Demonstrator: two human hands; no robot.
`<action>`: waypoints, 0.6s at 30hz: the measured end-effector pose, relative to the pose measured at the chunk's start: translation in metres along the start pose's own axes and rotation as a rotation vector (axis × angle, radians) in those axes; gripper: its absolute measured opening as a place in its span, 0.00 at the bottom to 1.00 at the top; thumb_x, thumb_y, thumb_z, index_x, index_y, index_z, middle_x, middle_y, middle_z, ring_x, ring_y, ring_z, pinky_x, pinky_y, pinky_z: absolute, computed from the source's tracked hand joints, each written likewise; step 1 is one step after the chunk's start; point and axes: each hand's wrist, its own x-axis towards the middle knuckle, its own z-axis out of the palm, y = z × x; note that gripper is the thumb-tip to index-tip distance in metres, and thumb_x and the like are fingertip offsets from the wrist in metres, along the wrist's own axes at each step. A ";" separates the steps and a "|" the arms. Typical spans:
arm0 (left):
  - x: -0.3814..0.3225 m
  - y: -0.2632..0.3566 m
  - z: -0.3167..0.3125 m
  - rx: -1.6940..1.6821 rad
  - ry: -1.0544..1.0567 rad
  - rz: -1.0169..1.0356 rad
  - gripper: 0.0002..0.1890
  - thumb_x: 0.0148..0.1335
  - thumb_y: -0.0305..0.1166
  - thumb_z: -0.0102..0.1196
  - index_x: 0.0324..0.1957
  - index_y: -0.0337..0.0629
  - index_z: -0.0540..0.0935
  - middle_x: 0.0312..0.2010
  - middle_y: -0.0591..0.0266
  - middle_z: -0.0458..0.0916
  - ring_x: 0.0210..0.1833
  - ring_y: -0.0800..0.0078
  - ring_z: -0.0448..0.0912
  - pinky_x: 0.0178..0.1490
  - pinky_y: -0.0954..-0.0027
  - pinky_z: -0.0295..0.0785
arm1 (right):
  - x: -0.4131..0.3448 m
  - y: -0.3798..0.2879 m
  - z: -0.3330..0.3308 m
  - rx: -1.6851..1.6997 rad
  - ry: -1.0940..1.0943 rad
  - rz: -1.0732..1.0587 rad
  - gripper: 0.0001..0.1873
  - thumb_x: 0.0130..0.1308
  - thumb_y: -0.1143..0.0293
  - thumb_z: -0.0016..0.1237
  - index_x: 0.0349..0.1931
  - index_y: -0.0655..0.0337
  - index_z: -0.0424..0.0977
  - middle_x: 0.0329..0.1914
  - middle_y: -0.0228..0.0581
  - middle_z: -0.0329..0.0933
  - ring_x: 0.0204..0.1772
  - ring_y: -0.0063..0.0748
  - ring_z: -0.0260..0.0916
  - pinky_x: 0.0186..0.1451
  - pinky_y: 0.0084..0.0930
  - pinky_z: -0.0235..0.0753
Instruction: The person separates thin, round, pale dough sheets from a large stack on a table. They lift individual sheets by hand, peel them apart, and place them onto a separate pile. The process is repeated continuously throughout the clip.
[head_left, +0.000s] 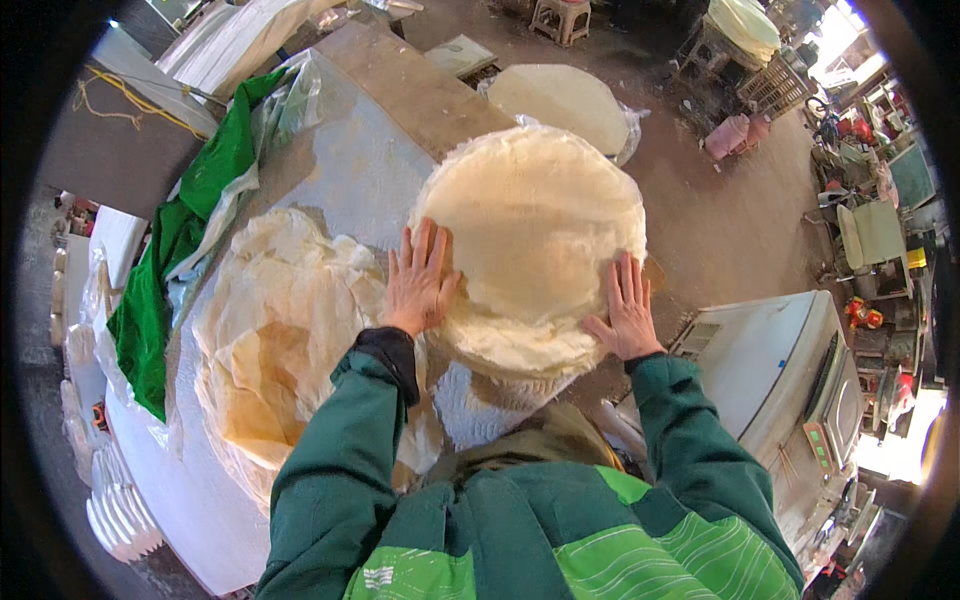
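A thick, round stack of thin cream-coloured sheets (536, 225) lies before me near the table's edge, with ragged, fluffy sides. My left hand (421, 281) rests flat on its left rim, fingers spread a little. On the right rim my right hand (628, 307) lies with the thumb apart from the fingers. Neither hand grips anything that I can see. Left of the stack, beside my left forearm, sits a crumpled heap of thin cream and yellowish sheets (292, 330).
A green cloth (217, 180) and clear plastic lie along the left of the pale table (360, 172). Beyond the stack is another round pale piece on plastic (559, 101). At right stand a white cabinet (757, 345) and a scale (836, 405). A plastic stool (561, 19) stands far off.
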 end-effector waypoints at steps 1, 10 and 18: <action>0.001 -0.002 -0.002 0.004 -0.030 -0.015 0.38 0.61 0.51 0.45 0.70 0.50 0.51 0.73 0.60 0.38 0.74 0.45 0.38 0.71 0.41 0.38 | 0.002 -0.001 -0.003 -0.024 -0.046 -0.003 0.52 0.56 0.41 0.46 0.71 0.62 0.39 0.77 0.50 0.27 0.78 0.48 0.20 0.74 0.55 0.32; -0.028 0.106 -0.067 -0.345 0.214 0.413 0.37 0.56 0.56 0.53 0.65 0.55 0.64 0.71 0.58 0.48 0.73 0.46 0.43 0.69 0.36 0.35 | 0.087 -0.050 -0.116 -0.071 -0.021 -0.324 0.35 0.62 0.44 0.43 0.66 0.52 0.58 0.72 0.44 0.49 0.75 0.51 0.41 0.73 0.56 0.37; -0.071 0.118 0.003 -0.309 -0.023 0.549 0.36 0.51 0.55 0.57 0.64 0.72 0.64 0.70 0.64 0.52 0.74 0.53 0.44 0.67 0.34 0.46 | 0.247 -0.133 -0.008 -0.161 0.012 -0.319 0.34 0.65 0.38 0.28 0.67 0.42 0.57 0.71 0.40 0.54 0.74 0.49 0.44 0.70 0.62 0.39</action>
